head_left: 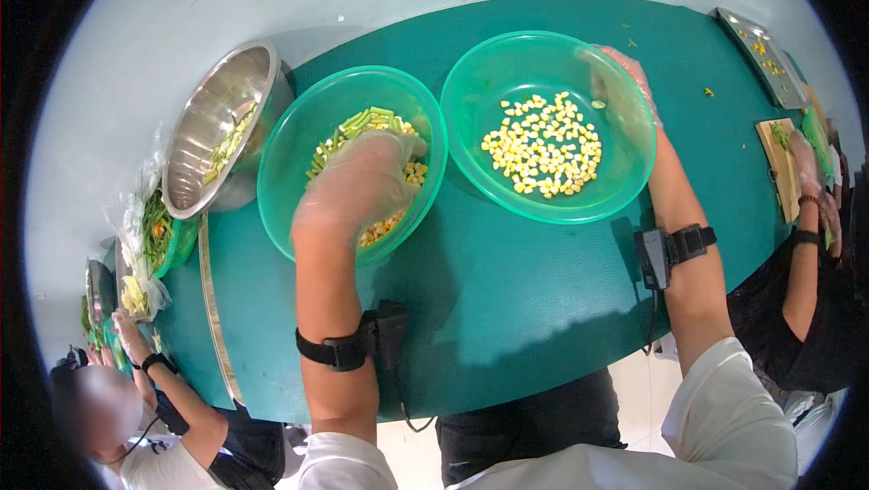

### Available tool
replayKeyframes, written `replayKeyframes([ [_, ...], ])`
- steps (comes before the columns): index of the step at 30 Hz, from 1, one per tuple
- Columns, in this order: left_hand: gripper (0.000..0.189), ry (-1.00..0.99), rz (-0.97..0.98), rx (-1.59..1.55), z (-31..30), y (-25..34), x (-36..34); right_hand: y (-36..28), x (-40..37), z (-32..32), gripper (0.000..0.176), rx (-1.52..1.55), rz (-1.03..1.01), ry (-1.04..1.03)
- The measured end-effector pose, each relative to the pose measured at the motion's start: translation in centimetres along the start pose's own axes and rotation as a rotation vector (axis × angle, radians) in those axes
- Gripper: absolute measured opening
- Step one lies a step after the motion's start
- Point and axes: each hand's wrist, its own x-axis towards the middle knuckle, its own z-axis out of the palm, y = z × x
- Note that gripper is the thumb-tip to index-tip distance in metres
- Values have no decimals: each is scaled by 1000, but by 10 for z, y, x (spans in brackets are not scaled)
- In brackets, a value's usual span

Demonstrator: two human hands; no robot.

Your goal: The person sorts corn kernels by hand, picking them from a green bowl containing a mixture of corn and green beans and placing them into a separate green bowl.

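Note:
My left hand (358, 184), in a clear plastic glove, reaches down into the left green bowl (299, 133). Cut green beans (373, 119) and corn kernels (415, 172) lie around it there. Its fingers point down and are mostly hidden behind the back of the hand. The right green bowl (471, 65) holds loose yellow corn kernels (546, 146) on its bottom. At that bowl's far right rim is my right hand (626, 83), gloved as well, closed on the rim.
A steel bowl (187, 137) with pale green pieces stands tilted at the left. Beyond it are bagged green vegetables (156, 235) and a person (172, 418). At the right are a metal tray (760, 56), a cutting board (778, 164) and another person's gloved hand (802, 160).

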Motion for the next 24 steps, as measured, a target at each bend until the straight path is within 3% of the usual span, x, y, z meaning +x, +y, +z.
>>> replayKeyframes([
  [10, 20, -34, -97, 2, -3, 8, 5, -3, -1, 2, 20, -29, 9, 21],
  [19, 24, 176, 82, -71, -3, -5, 9, -7, -5, 7, 21, 11, 16, 55],
  [24, 21, 300, 74, -165, -7, -5, 13, -3, -1, 2, 20, -56, 9, 31],
])
